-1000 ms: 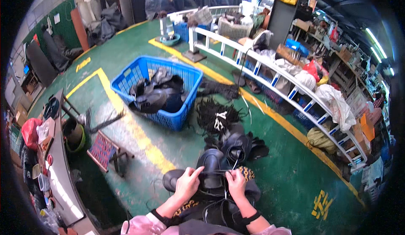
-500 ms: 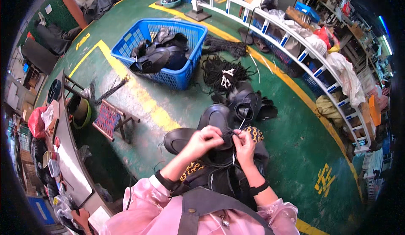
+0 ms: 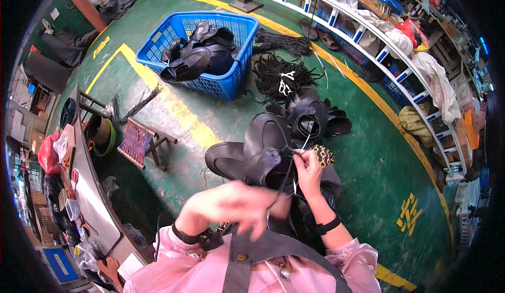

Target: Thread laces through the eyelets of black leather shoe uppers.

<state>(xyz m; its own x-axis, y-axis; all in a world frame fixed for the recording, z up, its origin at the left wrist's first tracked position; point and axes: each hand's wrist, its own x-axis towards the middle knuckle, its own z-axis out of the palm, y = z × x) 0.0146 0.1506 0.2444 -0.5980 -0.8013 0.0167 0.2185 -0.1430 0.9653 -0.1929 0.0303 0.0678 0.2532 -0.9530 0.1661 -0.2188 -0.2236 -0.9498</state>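
A black leather shoe [image 3: 263, 167] rests at my lap, its toe pointing away from me. At its opening my right hand [image 3: 309, 173] is closed, thumb and fingers pinching a black shoelace [image 3: 288, 174]. My left hand [image 3: 231, 204] is in front of my apron, left of the shoe's opening; motion smears its fingers, so its grip is unclear. The lace runs down from the shoe towards those fingers. Two more black shoes lie just beyond, one at the left [image 3: 225, 159] and one ahead [image 3: 269, 130].
A blue plastic basket [image 3: 231, 85] holds several black shoes. Right of it lie a bundle of black laces [image 3: 279, 77] and more shoes [image 3: 310, 115] on the green floor. A folding stool [image 3: 135, 144] and a long table [image 3: 93, 203] stand at left; a white rail [image 3: 368, 45] curves along the right.
My left hand has left the shoe's opening and swung back towards my body, drawing out the lace. My right hand stays by the shoe, slightly lower.
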